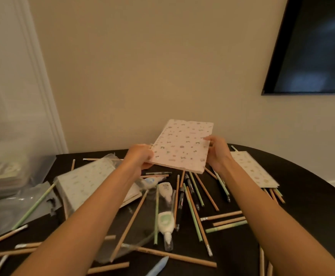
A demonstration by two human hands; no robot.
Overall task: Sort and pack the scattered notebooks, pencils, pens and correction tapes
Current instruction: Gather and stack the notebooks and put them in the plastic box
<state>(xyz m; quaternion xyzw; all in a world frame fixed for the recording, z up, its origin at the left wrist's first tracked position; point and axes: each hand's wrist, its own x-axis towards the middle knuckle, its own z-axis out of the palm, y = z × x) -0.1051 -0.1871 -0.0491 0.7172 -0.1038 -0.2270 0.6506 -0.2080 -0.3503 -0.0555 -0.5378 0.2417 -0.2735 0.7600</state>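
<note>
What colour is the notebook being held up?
The notebook is pale pink with tiny scattered shapes, best in the head view.

Blurred bin (41, 166), perhaps plastic, blue pen (158, 266) cropped

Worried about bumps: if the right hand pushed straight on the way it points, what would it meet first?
Probably the wall. The right hand grips the pink notebook, raised above the clutter, and nothing else shows ahead. The wall's distance is unclear.
</note>
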